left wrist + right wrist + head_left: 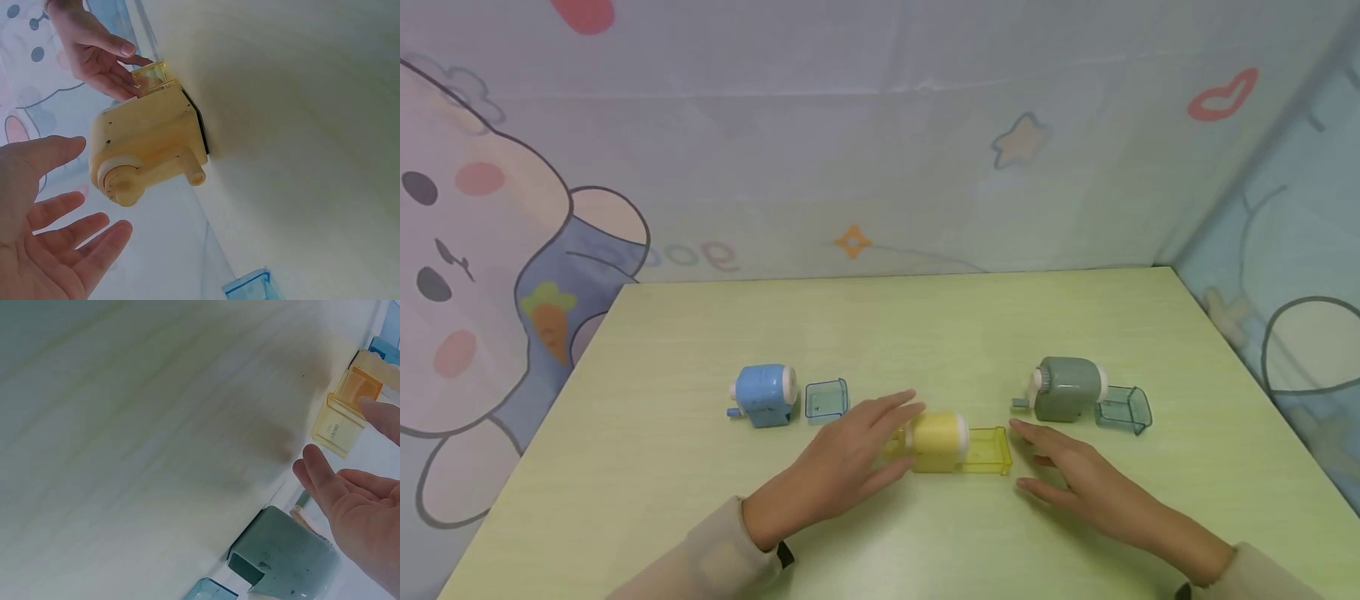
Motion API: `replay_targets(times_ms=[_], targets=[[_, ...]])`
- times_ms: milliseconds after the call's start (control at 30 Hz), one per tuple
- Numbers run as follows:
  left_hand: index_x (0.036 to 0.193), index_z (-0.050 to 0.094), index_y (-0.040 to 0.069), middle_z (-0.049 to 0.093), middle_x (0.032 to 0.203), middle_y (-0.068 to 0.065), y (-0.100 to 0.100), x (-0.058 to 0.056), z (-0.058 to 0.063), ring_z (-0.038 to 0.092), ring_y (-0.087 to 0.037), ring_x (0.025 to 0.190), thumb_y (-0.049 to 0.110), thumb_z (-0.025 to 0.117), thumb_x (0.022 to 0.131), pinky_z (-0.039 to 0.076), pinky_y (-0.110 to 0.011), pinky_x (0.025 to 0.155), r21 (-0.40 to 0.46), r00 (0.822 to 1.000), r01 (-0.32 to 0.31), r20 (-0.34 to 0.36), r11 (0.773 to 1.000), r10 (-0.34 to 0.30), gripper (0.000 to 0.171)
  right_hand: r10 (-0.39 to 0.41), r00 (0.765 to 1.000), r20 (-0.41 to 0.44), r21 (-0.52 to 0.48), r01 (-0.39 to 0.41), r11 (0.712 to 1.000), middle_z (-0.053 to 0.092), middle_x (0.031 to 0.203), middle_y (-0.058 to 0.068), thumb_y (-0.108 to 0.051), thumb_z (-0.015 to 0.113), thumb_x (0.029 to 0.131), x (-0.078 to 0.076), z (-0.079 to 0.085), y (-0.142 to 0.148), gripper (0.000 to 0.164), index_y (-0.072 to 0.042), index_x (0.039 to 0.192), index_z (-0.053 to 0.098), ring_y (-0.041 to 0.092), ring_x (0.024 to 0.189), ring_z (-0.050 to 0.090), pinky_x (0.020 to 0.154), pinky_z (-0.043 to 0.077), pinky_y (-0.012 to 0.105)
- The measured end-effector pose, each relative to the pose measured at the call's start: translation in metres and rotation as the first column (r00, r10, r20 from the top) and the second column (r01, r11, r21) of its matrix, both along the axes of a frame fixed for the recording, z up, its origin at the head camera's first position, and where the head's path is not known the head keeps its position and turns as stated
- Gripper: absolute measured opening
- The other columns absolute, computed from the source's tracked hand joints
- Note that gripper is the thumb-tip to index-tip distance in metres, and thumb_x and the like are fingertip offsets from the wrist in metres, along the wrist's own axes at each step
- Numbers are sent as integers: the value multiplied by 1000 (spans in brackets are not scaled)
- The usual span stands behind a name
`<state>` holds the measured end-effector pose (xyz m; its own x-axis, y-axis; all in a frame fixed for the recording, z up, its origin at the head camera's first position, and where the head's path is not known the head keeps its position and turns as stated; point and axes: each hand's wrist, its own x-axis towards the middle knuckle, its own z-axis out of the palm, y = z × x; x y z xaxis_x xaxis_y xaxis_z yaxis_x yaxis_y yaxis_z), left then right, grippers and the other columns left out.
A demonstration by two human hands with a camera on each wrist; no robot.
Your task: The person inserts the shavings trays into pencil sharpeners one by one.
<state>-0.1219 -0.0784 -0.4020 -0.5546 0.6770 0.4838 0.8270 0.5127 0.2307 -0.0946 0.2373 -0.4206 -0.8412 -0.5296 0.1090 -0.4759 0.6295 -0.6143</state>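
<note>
A yellow crank pencil sharpener (937,442) stands on the table, its clear yellow shavings drawer (987,451) sticking out to the right. At its crank side is my left hand (855,454), fingers spread and relaxed, holding nothing. In the left wrist view, a gap shows between that hand and the sharpener's crank knob (197,177). Close by the drawer's outer end, my right hand (1082,475) has its fingers loosely extended and nothing in its grasp. The right wrist view shows its thumb overlapping the yellow drawer (334,428).
Behind to the left stands a blue sharpener (765,395) with its clear blue drawer (826,400) lying apart on its right. A grey-green sharpener (1066,388) stands behind to the right, a clear green drawer (1123,408) beside it. A printed cloth (910,167) hangs behind the table.
</note>
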Motion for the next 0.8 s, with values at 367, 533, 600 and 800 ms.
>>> replay_targets(times_ms=[367, 533, 600, 800], targets=[[124, 51, 13, 43, 132, -7, 9, -6, -6, 45, -15, 110, 28, 67, 83, 43, -26, 88, 9, 999, 17, 27, 1000, -18, 46, 36, 999, 8, -40, -35, 999, 43, 131, 15, -16, 66, 84, -8, -3, -7, 62, -3, 136, 34, 21, 103, 54, 81, 49, 31], [120, 54, 13, 47, 128, -6, 9, -6, -6, 47, -14, 108, 25, 68, 83, 42, -26, 88, -7, 1000, 18, 19, 1000, -18, 41, 37, 999, 26, -34, -36, 999, 46, 128, 16, -16, 65, 85, -12, -2, -11, 59, 0, 134, 36, 21, 101, 55, 80, 49, 31], [119, 54, 12, 49, 125, -6, 10, -6, -5, 47, -13, 108, 24, 68, 83, 42, -25, 89, -12, 1000, 21, 17, 1000, -21, 41, 40, 999, 28, -42, -39, 998, 46, 127, 17, -15, 65, 85, -13, -2, -12, 58, -1, 133, 37, 22, 100, 55, 80, 49, 31], [119, 55, 11, 53, 120, -4, 11, -7, -4, 48, -12, 105, 22, 68, 83, 42, -23, 87, -17, 999, 35, 15, 999, -35, 40, 44, 998, 37, -50, -42, 998, 48, 125, 17, -13, 66, 84, -15, -2, -14, 55, 0, 130, 40, 22, 100, 55, 79, 49, 30]])
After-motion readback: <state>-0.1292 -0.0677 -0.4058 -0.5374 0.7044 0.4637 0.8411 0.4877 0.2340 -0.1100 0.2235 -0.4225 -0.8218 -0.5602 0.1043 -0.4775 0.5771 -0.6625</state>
